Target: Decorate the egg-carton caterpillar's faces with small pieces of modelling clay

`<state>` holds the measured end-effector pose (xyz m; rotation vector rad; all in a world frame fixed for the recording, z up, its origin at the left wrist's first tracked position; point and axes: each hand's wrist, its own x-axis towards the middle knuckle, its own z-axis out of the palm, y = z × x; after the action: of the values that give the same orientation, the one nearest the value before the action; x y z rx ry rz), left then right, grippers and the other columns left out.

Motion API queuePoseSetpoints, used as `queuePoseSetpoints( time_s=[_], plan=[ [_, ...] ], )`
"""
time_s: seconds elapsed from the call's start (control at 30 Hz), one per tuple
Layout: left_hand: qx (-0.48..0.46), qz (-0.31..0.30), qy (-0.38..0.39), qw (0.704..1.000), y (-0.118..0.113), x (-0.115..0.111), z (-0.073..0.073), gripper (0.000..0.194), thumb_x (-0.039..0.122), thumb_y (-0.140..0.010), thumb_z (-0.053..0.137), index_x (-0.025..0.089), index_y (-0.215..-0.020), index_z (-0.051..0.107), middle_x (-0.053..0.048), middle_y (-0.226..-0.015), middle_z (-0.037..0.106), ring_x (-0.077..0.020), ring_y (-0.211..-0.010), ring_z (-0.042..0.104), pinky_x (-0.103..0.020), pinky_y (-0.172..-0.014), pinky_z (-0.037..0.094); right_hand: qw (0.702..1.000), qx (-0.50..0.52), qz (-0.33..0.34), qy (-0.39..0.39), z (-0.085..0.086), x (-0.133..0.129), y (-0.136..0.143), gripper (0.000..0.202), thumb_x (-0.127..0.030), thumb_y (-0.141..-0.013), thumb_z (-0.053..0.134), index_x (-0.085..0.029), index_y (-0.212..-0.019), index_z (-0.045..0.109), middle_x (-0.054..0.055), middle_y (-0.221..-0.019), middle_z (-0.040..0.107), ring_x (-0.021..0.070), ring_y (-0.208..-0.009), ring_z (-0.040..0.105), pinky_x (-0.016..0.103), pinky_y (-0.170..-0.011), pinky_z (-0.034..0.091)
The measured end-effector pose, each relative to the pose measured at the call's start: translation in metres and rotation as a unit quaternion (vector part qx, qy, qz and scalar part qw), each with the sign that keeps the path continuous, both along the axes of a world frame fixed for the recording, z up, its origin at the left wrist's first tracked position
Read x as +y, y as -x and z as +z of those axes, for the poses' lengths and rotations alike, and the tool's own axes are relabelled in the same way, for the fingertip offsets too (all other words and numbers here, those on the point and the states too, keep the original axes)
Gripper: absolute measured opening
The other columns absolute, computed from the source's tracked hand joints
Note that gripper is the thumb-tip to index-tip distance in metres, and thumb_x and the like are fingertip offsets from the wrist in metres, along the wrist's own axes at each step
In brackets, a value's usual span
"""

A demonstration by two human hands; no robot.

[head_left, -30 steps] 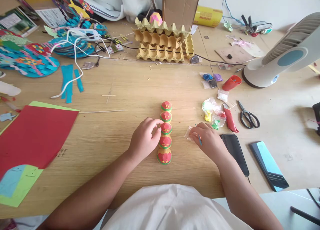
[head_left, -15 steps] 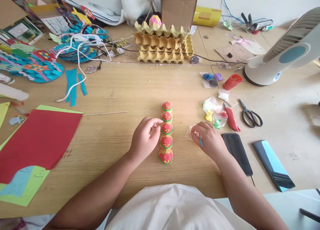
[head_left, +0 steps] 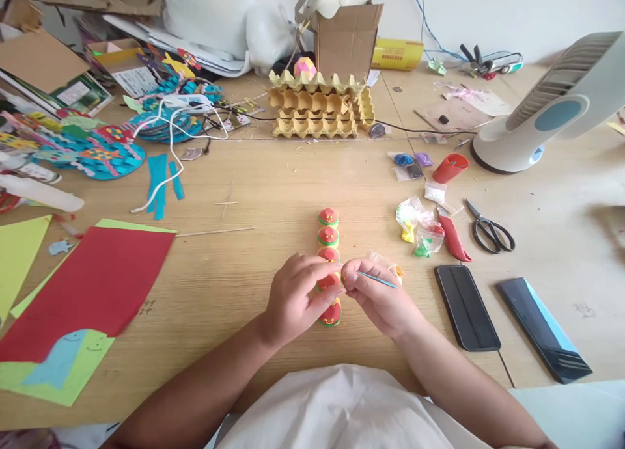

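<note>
A row of several egg-carton cups runs away from me on the table, with red tops, green rims and small yellow faces. Over the nearer cups is my left hand, its thumb and forefinger curved apart with nothing visible between them. Just right of it, my right hand is closed around a thin blue stick. Its fingertips come close to those of my left hand; whether they also pinch something small is hard to see. Behind the right hand lies a small clear bag with something orange. My hands partly cover the middle cups.
To the right lie bagged clay, a red cutter, scissors, two phones and a red cup. A white fan stands behind. Red paper is at left, egg cartons at the back.
My right hand has moved left from the clear bag to beside my left hand, carrying the blue stick. My left hand has shifted slightly right and nearer, over the cups. The view has tilted up.
</note>
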<state>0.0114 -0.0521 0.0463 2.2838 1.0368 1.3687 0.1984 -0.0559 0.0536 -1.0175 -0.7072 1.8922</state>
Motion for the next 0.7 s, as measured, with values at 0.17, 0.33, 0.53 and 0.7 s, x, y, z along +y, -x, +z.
queuePoseSetpoints(
  time_s=[0.17, 0.33, 0.53, 0.7],
  plan=[
    [0.001, -0.014, -0.032, 0.999, -0.0045, -0.0008, 0.0059, 0.03, 0.012, -0.088, 0.077, 0.02, -0.115, 0.068, -0.003, -0.095, 0.077, -0.0143, -0.082, 0.067, -0.028, -0.077, 0.055, 1.0, -0.004, 0.016, -0.026, -0.0063, -0.0061, -0.0014, 0.028, -0.043, -0.077, 0.089, -0.02, -0.085, 0.077, 0.0, -0.079, 0.065, 0.0113, -0.071, 0.05, 0.025, -0.067, 0.039],
    [-0.01, -0.008, -0.047, 0.999, -0.0027, -0.0007, 0.0075, 0.025, 0.009, -0.091, 0.073, 0.022, -0.112, 0.07, -0.001, -0.092, 0.077, -0.0122, -0.078, 0.068, -0.026, -0.073, 0.055, 0.999, -0.001, 0.03, -0.031, -0.0058, -0.0089, -0.0041, 0.027, -0.046, -0.08, 0.086, -0.02, -0.083, 0.079, -0.001, -0.076, 0.065, 0.0098, -0.069, 0.049, 0.024, -0.066, 0.039],
    [-0.02, -0.004, -0.016, 1.0, -0.0001, -0.0004, 0.0055, 0.012, 0.015, -0.091, 0.074, 0.022, -0.1, 0.071, -0.001, -0.086, 0.073, -0.0134, -0.078, 0.066, -0.027, -0.074, 0.056, 0.994, -0.017, 0.062, -0.088, -0.0075, -0.0084, -0.0072, 0.025, -0.047, -0.088, 0.078, -0.022, -0.087, 0.081, 0.0, -0.077, 0.067, 0.0109, -0.073, 0.056, 0.024, -0.071, 0.045],
    [-0.027, -0.037, -0.022, 0.999, -0.0028, 0.0009, 0.0058, 0.018, 0.015, -0.089, 0.076, 0.024, -0.104, 0.071, 0.001, -0.085, 0.069, -0.0117, -0.076, 0.064, -0.024, -0.071, 0.056, 0.993, -0.01, 0.076, -0.092, -0.0052, -0.0077, -0.0085, 0.018, -0.039, -0.083, 0.084, -0.022, -0.088, 0.081, 0.001, -0.086, 0.073, 0.0138, -0.082, 0.065, 0.026, -0.078, 0.051]
  ],
)
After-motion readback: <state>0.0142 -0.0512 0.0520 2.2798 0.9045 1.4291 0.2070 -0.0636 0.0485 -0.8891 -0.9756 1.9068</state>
